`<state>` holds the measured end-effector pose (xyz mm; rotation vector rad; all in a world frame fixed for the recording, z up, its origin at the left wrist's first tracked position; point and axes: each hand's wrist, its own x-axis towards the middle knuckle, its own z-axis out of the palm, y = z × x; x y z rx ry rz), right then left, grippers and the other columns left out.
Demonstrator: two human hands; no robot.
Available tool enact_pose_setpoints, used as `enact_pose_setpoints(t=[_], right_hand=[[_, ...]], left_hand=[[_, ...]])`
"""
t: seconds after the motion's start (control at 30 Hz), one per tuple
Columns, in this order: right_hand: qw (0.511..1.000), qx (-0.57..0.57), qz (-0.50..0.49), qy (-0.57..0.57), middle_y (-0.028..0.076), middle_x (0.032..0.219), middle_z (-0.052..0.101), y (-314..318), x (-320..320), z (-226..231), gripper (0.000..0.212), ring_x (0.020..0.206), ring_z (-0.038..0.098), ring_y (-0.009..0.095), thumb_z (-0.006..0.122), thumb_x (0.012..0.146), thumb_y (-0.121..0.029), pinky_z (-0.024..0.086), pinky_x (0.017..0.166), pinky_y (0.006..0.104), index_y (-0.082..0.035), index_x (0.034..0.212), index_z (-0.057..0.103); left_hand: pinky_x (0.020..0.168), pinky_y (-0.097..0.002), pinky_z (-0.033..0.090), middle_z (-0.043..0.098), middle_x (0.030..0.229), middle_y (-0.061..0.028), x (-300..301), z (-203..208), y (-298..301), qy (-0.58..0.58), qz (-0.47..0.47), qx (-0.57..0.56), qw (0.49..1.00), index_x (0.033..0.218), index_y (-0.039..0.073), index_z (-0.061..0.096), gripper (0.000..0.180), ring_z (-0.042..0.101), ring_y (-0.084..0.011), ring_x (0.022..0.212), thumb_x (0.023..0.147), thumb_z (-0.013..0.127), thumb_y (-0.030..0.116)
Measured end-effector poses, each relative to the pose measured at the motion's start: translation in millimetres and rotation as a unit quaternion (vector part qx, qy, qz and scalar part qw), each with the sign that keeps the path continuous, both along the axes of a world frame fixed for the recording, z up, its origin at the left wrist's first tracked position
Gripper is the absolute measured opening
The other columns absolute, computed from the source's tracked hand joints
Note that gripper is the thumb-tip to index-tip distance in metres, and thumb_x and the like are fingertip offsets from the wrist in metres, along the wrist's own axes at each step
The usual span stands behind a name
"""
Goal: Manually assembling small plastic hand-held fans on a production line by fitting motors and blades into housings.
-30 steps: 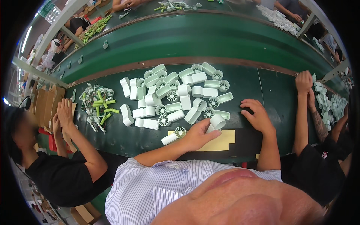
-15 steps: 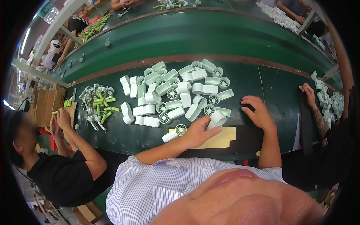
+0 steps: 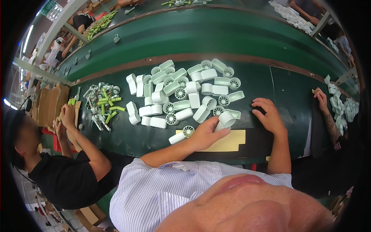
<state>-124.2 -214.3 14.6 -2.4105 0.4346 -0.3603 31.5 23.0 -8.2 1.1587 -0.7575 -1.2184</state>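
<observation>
My left hand is closed around a pale green plastic casing, with its round, cup-like end up beside the thumb. The fingers' far side is hidden behind the casing. My right hand rests to the right of it on the dark tabletop, fingers curved and apart, holding nothing. Several similar casings, each with a round end and a boxy end, lie loosely spread ahead of my hands. Some show spoked round grilles. One casing lies separately by my left wrist. A yellow sheet lies under my left hand.
Left of the casings is a heap of lime-green tubes and small pale parts. A co-worker's hands work beyond it, near a cardboard box. Another person's hand is at right, beside more pale parts. A green conveyor runs behind.
The whole view has shifted slightly. Both my hands keep their pose, the left still on the casing. Small grey parts on the conveyor have moved a little.
</observation>
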Motion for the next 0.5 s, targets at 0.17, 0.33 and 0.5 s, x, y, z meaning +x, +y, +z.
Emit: enact_pose_setpoints(t=[0.17,0.33,0.5], right_hand=[[1.0,0.001,-0.006,0.011,0.012,0.116,0.062,-0.3,-0.4,0.8,0.021,0.113,0.054,0.029,0.066,0.08,-0.009,0.042,0.098,0.0373,-0.002,0.1,0.064],[1.0,0.002,-0.007,0.011,0.011,0.116,0.062,1.5,0.4,2.2,0.021,0.113,0.055,0.029,0.066,0.08,-0.009,0.042,0.098,0.0373,-0.002,0.099,0.064],[1.0,0.001,-0.013,0.003,0.011,0.115,0.063,1.5,-0.9,0.6,0.021,0.112,0.055,0.029,0.066,0.081,-0.01,0.042,0.097,0.0375,-0.003,0.1,0.065]], left_hand=[[0.089,-0.0278,0.047,0.06,0.11,-0.0056,-0.3,-1.5,0.0,-0.008,-0.012,0.021,1.0,0.123,0.001,0.049,0.034,0.058,-0.0117,0.103,0.094,0.062,0.014],[0.083,-0.0257,0.048,0.06,0.106,-0.0041,-1.1,-4.0,0.2,-0.012,0.003,0.011,1.0,0.121,0.0,0.051,0.037,0.057,-0.0084,0.097,0.092,0.065,0.018],[0.084,-0.0256,0.047,0.06,0.107,-0.0038,-1.9,-3.4,0.1,0.002,0.001,-0.005,1.0,0.121,0.0,0.051,0.037,0.057,-0.0084,0.097,0.092,0.065,0.017]])
